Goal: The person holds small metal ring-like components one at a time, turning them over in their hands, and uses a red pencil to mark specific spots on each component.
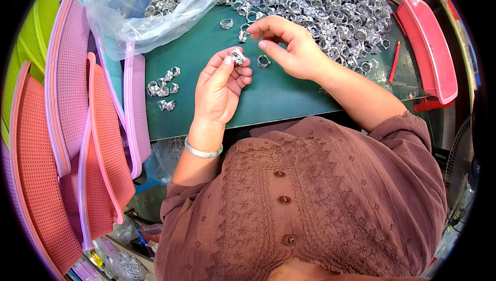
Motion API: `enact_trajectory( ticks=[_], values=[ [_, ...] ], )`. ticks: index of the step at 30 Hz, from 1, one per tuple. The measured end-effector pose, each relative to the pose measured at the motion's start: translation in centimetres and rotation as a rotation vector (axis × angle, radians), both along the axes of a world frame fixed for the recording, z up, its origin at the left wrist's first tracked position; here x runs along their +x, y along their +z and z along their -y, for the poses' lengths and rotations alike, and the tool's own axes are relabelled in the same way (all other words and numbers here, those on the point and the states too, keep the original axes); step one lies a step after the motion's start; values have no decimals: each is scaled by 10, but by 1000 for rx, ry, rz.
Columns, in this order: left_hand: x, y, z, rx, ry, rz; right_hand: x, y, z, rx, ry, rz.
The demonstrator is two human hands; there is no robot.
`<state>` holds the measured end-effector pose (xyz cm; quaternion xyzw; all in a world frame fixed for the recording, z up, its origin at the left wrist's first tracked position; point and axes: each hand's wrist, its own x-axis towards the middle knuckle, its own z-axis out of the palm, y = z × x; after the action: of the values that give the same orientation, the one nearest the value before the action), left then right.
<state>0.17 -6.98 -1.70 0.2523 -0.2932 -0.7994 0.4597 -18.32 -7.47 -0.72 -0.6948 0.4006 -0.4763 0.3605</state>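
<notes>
My left hand [219, 87] is raised over the green table [279, 95], palm up, pinching a small silver ring [237, 56] between thumb and fingertips. My right hand [289, 43] hovers just beyond it, fingers curled, with its fingertips touching a silver ring [243, 34] at the edge of the big pile of silver rings [320, 4]. One loose ring [263, 61] lies on the table between the two hands, another ring [226, 23] farther back. A small group of rings [163, 87] lies to the left of my left hand.
A clear plastic bag [150, 12] holding more rings sits at the back left. Stacked pink, orange and green perforated trays [77, 141] lean along the left. A red tray [429, 48] and a red pen [394, 61] lie at the right.
</notes>
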Motion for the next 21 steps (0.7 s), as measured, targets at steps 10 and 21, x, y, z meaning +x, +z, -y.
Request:
enact_trajectory(
  ticks=[10, 21],
  values=[
    [17, -2, 5, 84, 84, -2, -7, 11, 4, -49, 141, -407],
    [18, -3, 0, 105, 29, -32, -8, 8, 6, 95, 273, -113]
  ],
)
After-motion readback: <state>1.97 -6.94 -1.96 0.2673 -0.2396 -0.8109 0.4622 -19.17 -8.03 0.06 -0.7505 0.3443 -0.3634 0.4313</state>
